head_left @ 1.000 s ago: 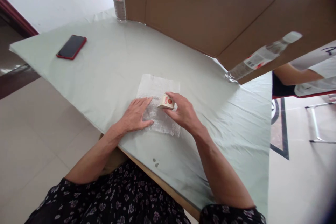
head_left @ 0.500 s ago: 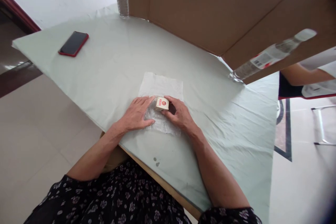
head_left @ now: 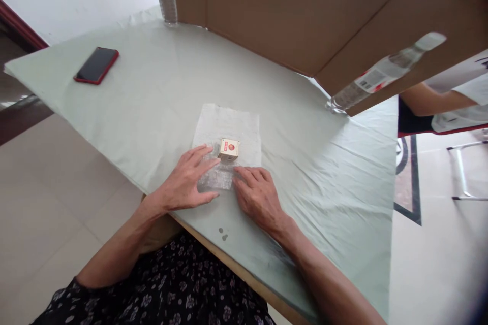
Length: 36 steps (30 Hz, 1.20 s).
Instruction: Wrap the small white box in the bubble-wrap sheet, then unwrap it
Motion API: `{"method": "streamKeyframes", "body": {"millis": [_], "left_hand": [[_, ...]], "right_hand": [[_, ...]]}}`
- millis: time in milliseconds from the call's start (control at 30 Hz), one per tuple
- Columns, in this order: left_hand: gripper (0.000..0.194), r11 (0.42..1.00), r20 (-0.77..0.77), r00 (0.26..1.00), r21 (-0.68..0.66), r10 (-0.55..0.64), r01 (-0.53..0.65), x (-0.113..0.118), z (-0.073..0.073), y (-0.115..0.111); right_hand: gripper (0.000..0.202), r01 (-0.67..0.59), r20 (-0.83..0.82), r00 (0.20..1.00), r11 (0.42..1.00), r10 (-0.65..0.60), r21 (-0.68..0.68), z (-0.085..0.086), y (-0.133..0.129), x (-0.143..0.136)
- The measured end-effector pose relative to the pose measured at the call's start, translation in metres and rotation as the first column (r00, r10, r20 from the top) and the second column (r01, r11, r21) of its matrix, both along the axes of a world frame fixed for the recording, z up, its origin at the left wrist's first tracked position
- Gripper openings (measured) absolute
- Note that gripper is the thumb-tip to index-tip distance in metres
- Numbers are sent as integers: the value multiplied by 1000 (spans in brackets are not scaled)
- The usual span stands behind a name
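Your left hand (head_left: 186,177) is spread beside the small carton (head_left: 229,149), red label unreadable; your right hand (head_left: 259,195) curls at bubble wrap (head_left: 219,180), pinch unclear.

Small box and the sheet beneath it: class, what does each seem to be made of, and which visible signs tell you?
Small box: probably cream printed card, fairly matte; flat faces and crisp edges suggest it.
Sheet: likely plastic bubble wrap, translucent, slightly shiny, with bumpy texture.

One small box (head_left: 229,149), one phone (head_left: 96,65), two bottles (head_left: 375,80)
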<state>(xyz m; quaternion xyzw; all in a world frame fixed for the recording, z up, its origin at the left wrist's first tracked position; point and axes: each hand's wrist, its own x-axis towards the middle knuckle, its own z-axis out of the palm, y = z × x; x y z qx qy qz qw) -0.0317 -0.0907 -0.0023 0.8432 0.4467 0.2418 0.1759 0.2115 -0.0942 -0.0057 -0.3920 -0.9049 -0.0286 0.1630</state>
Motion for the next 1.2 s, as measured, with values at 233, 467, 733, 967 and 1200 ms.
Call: {"method": "streamKeyframes", "body": {"millis": [233,467,733,967,1200], "left_hand": [[59,999,-149,988,1,-42,43,9,12,3],[42,1000,-190,982,13,-6,9,5,1,-4],[27,988,-98,991,127,96,-83,19,7,10],[9,972,128,964,-61,234,-228,35,15,44],[12,892,363,836,-348,411,-287,42,9,60]], "right_hand": [[18,0,-152,988,998,-10,-64,20,21,5],[20,-62,43,997,996,65,-61,7,3,16],[20,117,-246,961,992,-124,-42,17,30,11],[14,113,-239,961,986,-140,-124,18,56,6],[19,14,-470,831,855,-298,-518,14,87,-2]]}}
